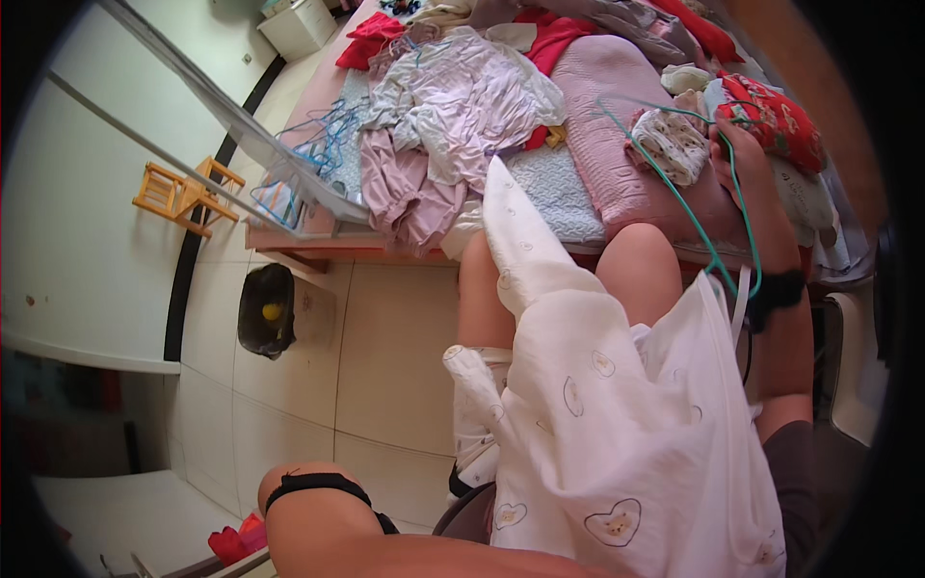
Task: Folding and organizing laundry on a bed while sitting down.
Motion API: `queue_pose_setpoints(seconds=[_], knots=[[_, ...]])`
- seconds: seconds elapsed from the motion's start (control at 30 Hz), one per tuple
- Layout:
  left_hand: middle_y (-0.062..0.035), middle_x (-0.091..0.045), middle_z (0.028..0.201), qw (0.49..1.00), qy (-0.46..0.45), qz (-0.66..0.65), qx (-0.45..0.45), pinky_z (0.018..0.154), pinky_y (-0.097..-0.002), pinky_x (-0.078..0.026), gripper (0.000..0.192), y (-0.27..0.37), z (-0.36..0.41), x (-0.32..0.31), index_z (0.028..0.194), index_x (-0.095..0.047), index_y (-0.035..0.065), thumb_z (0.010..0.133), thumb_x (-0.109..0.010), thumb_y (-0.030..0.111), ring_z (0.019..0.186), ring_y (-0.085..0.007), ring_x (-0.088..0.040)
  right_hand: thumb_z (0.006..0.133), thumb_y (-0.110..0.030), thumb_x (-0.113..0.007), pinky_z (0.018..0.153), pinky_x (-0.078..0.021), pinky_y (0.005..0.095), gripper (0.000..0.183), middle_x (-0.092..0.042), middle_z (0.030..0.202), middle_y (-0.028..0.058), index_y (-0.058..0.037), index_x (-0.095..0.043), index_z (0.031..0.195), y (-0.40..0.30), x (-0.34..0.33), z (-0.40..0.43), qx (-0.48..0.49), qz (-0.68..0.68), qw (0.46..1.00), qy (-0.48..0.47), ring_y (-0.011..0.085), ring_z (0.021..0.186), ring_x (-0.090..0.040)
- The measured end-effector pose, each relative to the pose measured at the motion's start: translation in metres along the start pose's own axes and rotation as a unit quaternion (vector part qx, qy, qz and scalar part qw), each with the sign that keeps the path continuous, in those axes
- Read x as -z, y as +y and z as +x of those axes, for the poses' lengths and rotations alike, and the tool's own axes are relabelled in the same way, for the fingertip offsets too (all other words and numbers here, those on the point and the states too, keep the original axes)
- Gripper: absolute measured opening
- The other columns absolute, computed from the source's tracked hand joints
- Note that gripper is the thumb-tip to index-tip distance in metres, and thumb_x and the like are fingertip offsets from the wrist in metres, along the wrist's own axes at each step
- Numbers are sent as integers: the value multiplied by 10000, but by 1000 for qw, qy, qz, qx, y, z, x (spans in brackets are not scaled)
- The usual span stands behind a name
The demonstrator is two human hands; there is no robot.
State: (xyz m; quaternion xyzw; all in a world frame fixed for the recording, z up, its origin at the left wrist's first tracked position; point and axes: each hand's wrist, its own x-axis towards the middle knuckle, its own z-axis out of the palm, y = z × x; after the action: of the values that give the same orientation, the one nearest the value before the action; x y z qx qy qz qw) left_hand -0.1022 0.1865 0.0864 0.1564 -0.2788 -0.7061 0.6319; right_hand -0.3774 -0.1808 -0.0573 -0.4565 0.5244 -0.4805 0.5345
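My right hand [741,155] is closed around a green clothes hanger [683,199], at the right above the bed's edge. A black fuzzy band circles that wrist. A white garment with heart and bear prints [614,433] lies across my lap, one narrow end reaching up to the bed between my knees. Its upper right corner meets the lower end of the hanger; whether it is hooked on is unclear. My left hand is out of view. At the bottom left lies a bare bent limb with a black band [318,484].
Before me is a bed with piled pale clothes [470,94], a folded pink quilt [607,137], a folded printed cloth [672,144], a red patterned bundle [773,119] and blue hangers [329,137]. A lined bin [267,311] and a wooden chair [188,195] stand left.
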Motion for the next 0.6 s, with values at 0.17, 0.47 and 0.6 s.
queue_pose_setpoints(seconds=[0.17, 0.47, 0.6], knots=[[-297, -642, 849, 997, 62, 49, 17, 695, -387, -544, 114, 23, 3, -3, 735, -506, -89, 796, -595, -49, 717, -265, -642, 983, -343, -545, 337, -225, 171, 238, -531, 598, -86, -141, -560, 859, 15, -18, 84, -80, -1, 997, 2, 27, 380, -324], [-160, -577, 718, 848, 357, 328, -215, 569, -349, -475, 181, 0, -50, 93, 832, -445, 17, 914, -568, 122, 565, -218, -550, 1024, -407, -422, 936, -496, 349, 512, -582, 1291, 148, -49, -452, 1390, 12, -99, 70, -105, -62, 955, -271, 218, 1108, -600], [-143, -562, 950, 943, 140, 269, -138, 779, -321, -474, 177, 34, 26, 104, 1006, -474, -8, 915, -491, 142, 868, -205, -577, 949, -514, -534, 955, -473, 369, 637, -602, 1257, 141, -60, -475, 1392, 13, -97, -36, -59, -90, 795, -597, 228, 1148, -590]])
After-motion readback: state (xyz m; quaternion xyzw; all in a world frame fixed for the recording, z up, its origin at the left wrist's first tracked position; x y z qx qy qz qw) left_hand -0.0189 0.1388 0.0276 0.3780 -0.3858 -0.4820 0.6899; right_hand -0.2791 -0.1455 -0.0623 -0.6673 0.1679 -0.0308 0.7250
